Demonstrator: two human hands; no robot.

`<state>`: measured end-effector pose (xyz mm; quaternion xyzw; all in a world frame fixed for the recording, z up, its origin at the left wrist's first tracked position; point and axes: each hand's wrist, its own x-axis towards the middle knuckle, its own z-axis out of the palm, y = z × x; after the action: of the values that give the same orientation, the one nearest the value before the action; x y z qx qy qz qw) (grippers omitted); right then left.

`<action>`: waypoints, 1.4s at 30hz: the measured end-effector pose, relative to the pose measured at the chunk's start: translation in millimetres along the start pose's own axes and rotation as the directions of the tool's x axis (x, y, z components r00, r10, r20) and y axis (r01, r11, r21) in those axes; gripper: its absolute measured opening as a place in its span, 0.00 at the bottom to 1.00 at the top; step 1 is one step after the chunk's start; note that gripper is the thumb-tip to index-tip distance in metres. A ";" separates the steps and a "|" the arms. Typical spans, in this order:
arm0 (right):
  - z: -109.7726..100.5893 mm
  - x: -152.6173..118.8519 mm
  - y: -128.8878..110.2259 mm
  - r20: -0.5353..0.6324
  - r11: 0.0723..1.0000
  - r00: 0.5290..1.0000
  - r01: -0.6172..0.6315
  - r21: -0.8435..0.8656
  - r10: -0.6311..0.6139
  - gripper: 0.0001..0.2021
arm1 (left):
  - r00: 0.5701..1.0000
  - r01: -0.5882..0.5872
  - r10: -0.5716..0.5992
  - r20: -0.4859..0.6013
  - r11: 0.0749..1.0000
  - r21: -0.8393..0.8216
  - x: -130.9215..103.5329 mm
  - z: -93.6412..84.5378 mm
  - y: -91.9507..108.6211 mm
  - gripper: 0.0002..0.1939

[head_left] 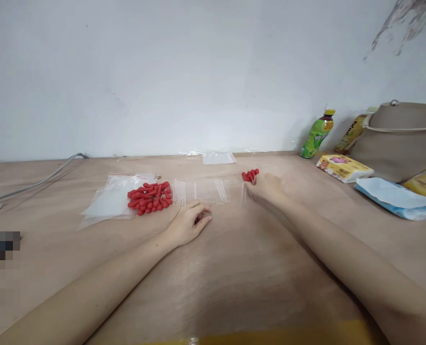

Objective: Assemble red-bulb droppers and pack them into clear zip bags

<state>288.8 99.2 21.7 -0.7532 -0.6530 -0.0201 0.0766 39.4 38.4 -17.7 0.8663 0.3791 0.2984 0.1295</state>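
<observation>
A pile of red bulb-shaped pieces (150, 197) lies on the brown table, partly over clear zip bags (108, 199). Right of the pile stretches a row of thin clear tubes (200, 190). Just below that row my left hand (189, 223) rests on the table, fingers loosely curved and apart, holding nothing. My right hand (265, 188) is at a small group of red pieces (249, 175) on the right, its fingers closed together. One or two clear tubes (244, 192) lie beside its fingertips. What the right fingers hold, if anything, is hidden.
Another clear bag (218, 158) lies near the wall. At the right are a green bottle (316, 135), a yellow tissue pack (344, 167), a blue and white packet (397, 197) and a beige bag (403, 139). A grey cable (47, 178) crosses the left side.
</observation>
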 end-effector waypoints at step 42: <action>29.4 4.1 77.0 -0.425 0.773 0.867 0.450 0.446 -0.260 0.07 | 0.999 0.008 -0.008 0.044 1.000 -0.015 2.1 -2.8 6.7 0.06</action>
<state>363.4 96.9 -13.7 -0.5474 -0.7413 0.0178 0.3880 42.7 35.4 -11.5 0.8701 0.3774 0.2815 0.1455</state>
